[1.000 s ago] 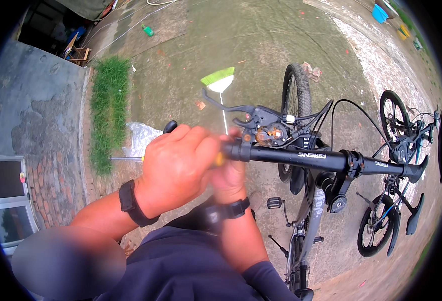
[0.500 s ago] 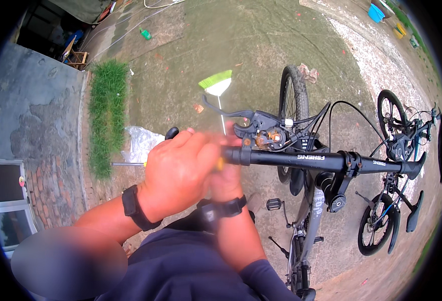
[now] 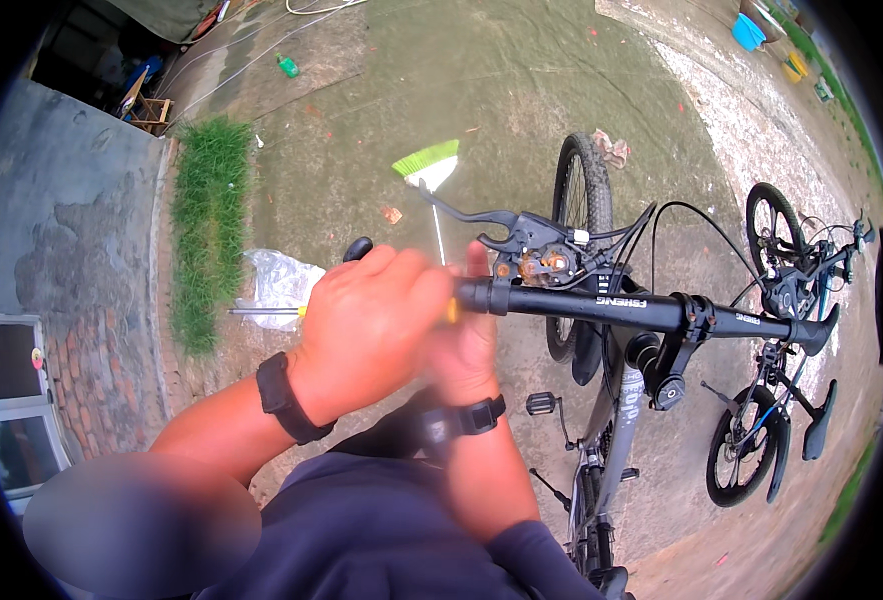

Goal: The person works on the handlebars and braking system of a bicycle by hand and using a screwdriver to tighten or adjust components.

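My left hand (image 3: 371,315) is closed in a fist around the handlebar grip at the left end of the black handlebar (image 3: 581,305). The grip's rounded black end (image 3: 358,248) shows beyond my knuckles. A thin metal shaft (image 3: 261,311) with a yellow part sticks out left of this hand. More yellow shows between my hands; whether it is the same tool is hidden. Blurred and partly covered, my right hand (image 3: 469,350) wraps the grip's inner end from below, a finger up behind it. Just right of it is the brake lever (image 3: 476,215) with an opened, rusty shifter housing (image 3: 546,265).
The grey bicycle frame (image 3: 616,440) stands at my right, its front wheel (image 3: 581,190) ahead. A second bicycle (image 3: 746,445) stands farther right. On the ground lie a green broom (image 3: 431,165), clear plastic (image 3: 279,275) and a rag (image 3: 611,150). A wall (image 3: 91,230) runs along the left.
My left hand has shifted slightly right and tilted, and the grip's black end has moved up and right with it. The right hand stays at the grip's inner end.
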Available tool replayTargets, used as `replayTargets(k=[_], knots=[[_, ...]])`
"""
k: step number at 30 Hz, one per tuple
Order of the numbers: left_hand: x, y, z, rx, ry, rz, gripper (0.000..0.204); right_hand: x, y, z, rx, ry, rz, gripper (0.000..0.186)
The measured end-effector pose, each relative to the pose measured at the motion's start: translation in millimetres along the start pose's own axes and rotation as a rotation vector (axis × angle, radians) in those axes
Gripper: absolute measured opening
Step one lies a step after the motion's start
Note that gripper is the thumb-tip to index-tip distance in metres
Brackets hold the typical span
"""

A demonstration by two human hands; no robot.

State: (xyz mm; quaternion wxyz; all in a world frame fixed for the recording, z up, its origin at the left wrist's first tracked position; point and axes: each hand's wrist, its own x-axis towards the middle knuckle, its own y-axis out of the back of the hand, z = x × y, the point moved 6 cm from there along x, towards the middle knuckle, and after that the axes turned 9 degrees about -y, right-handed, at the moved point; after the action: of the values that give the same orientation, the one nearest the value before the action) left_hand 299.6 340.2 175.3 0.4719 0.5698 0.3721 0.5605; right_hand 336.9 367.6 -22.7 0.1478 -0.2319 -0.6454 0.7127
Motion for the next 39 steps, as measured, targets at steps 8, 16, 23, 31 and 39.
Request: replayTargets(k=[8, 16, 23, 31, 39], knots=[[0, 0, 0, -0.011, 0.014, -0.018, 0.042, -38, -10, -32, -0.163, 0.065, -0.010, 0.061], [-3, -5, -2, 0.022, 0.009, -0.017, 0.038, -65, -4, -63, -0.365, 0.006, 0.013, 0.046], [-3, -4, -1, 0.016, 0.021, -0.009, 0.036, -72, -18, -70, -0.459, 0.013, 0.156, 0.030], [-4, -5, -1, 0.013, 0.049, 0.000, 0.034, -83, -20, -81, -0.618, -0.063, 0.289, 0.020], [-3, -4, 1, -0.001, 0.054, 0.023, 0.032, -91, -27, -87, -0.751, -0.131, 0.381, 0.023]])
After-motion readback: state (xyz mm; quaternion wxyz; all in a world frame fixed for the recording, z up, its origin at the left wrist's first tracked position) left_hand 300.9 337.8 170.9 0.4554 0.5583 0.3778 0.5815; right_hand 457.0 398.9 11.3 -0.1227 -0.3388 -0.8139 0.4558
